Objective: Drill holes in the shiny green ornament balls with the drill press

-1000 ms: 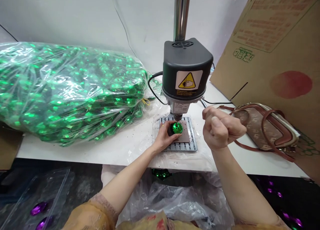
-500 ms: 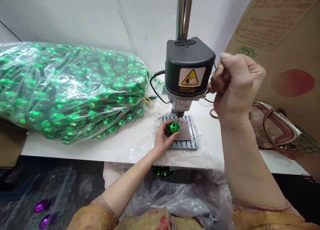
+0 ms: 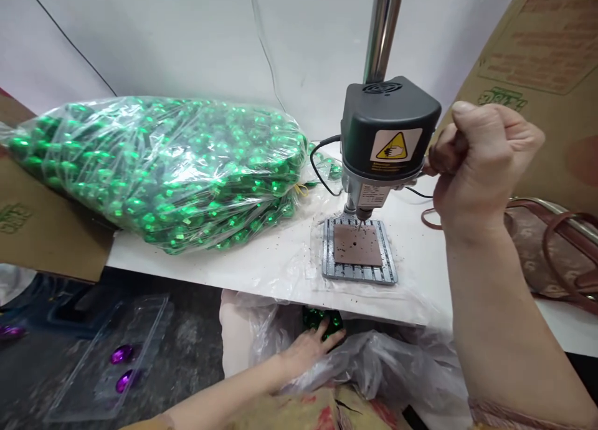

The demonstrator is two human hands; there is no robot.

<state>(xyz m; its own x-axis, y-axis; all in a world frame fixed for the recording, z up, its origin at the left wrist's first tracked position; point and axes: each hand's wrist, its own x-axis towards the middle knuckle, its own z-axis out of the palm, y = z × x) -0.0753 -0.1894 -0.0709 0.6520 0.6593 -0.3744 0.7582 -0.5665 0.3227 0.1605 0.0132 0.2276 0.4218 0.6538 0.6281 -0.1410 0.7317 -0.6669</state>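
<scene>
My left hand (image 3: 314, 349) is below the table's front edge, at the mouth of a clear plastic bag (image 3: 369, 361). Its fingers are spread over shiny green faceted balls (image 3: 312, 318) inside; whether it grips one cannot be made out. My right hand (image 3: 488, 156) is closed in a fist at the right side of the drill press (image 3: 390, 115), around its feed handle, which the fingers mostly hide. Under the chuck, the thin drill bit (image 3: 359, 226) points down at a brown pad (image 3: 346, 250) with a small dark hole. The pad lies on the slotted metal base (image 3: 359, 273), among dark shavings.
A large clear bag of green faceted balls (image 3: 187, 174) fills the table's left side. Cardboard boxes (image 3: 51, 224) stand at left and right. A brown-trimmed handbag (image 3: 537, 243) sits behind my right forearm. On the floor, a clear plastic bin (image 3: 154, 336) is near purple shiny pieces (image 3: 122, 354).
My left hand has left the drill base, where it held a green ball under the bit, and moved down into the bag. My right fist stays at the drill press. The view has shifted left.
</scene>
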